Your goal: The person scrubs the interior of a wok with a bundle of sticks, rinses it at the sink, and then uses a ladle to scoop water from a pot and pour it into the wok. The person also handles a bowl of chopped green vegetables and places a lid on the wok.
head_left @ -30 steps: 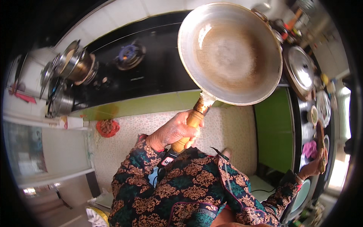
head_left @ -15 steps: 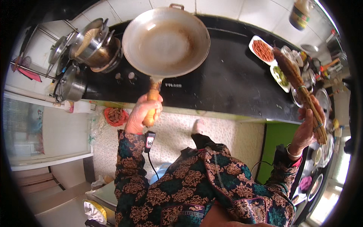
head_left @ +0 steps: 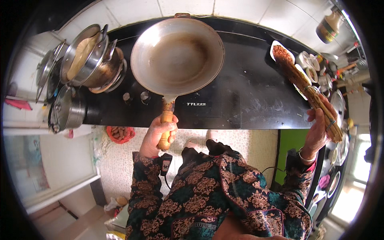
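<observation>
My left hand (head_left: 156,135) is wrapped round the turned wooden handle (head_left: 167,117) of a wide metal wok (head_left: 172,60). The wok sits over the black stovetop, its inside stained brown and holding no food. At the right, my right hand (head_left: 319,129) grips a wok brush (head_left: 301,82), a long bundle of dry stalks tied with thin bands. Its darker bristle end points away from me, over a white dish (head_left: 274,45) of reddish-brown pieces, partly covering it. The brush is well apart from the wok.
Stacked steel pots (head_left: 90,60) stand left of the wok, with a lidded pot (head_left: 68,106) nearer me. Small cups (head_left: 306,61) and bowls crowd the right side. A jar (head_left: 330,28) is above them. On the floor lies a red bag (head_left: 120,135) of brownish lumps.
The brush has come lower and slightly left in the view, with its bristle end now over the dish. The counter and wok appear a little lower; my left hand still holds the handle.
</observation>
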`<state>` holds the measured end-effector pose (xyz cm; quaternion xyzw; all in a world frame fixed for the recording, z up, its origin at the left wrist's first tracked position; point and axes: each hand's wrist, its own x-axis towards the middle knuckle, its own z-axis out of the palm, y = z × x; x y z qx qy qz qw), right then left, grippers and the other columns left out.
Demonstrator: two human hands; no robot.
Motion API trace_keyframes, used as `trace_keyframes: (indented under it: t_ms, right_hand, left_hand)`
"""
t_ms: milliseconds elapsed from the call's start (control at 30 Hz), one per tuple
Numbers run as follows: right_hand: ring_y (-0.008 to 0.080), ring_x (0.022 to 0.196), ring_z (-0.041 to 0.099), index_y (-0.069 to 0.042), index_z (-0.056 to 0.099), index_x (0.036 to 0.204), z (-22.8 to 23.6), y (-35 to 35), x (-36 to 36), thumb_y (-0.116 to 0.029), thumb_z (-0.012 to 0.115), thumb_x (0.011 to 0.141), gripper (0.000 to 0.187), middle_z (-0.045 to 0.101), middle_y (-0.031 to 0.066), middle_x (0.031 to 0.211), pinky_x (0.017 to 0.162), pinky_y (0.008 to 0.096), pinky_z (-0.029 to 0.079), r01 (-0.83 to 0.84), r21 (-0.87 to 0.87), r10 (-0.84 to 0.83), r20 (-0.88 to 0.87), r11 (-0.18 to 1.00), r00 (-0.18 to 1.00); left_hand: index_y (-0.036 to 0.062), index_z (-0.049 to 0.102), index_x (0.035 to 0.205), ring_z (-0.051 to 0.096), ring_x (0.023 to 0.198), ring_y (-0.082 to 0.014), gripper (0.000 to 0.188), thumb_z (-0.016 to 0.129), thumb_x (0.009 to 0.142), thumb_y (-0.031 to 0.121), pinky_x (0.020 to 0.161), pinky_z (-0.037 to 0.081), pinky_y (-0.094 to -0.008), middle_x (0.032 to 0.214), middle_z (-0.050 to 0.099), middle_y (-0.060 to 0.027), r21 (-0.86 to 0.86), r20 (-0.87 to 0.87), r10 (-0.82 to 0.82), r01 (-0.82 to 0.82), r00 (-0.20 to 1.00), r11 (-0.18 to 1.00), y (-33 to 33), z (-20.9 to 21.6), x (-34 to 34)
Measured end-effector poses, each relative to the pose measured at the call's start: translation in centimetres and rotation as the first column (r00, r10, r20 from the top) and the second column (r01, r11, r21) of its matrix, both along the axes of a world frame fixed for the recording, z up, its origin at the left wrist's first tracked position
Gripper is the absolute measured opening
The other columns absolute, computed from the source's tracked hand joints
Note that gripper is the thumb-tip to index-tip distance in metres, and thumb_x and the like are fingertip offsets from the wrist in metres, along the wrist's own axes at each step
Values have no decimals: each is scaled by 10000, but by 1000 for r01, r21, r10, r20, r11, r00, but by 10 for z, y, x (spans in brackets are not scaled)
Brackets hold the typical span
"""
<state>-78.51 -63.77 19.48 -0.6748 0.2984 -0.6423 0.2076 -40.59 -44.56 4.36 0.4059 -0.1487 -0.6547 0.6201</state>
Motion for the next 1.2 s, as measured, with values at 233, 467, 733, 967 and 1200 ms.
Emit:
trace_keyframes:
  t_ms: [233,467,733,967,1200]
  right_hand:
    - [137,684,650,67,619,1151,-8,61,-14,-46,651,889,287,688,206,1120,540,209,481,267,108,-266,-23,958,964]
    - [126,682,635,68,637,1138,-16,116,-54,-41,667,889,274,701,180,1088,555,202,458,414,177,-421,1,893,907]
    - [115,684,652,43,648,1129,-21,167,-157,-49,672,888,259,711,148,1083,552,204,470,592,255,-625,71,765,777]
    - [150,616,669,25,664,1109,-58,211,-295,-115,660,928,229,713,119,926,500,203,475,464,437,-634,449,770,630]
    - [167,627,675,-1,672,1092,-88,240,-362,-151,670,923,225,705,89,916,504,216,510,342,599,-690,611,724,389]
  left_hand:
    - [-3,551,1105,480,522,-109,285,646,876,138,473,421,-219,716,515,-50,71,3,-81,81,997,994,-8,6,21]
    - [-41,443,1405,673,793,-252,884,355,954,714,721,562,-380,952,693,-158,-190,-193,-105,68,976,979,-9,-18,32]
    - [32,486,1402,620,1086,-233,719,505,961,599,907,510,-410,1174,667,-93,-277,-286,-51,-32,957,960,-7,-75,12]
    - [16,525,1337,690,919,-221,530,451,1030,441,740,582,-382,1060,699,-118,-14,-168,-274,275,947,961,-53,-71,-170]
    - [2,486,1357,681,902,-234,459,472,1030,325,751,574,-376,1038,690,-147,119,-91,-594,601,799,791,-85,-49,-302]
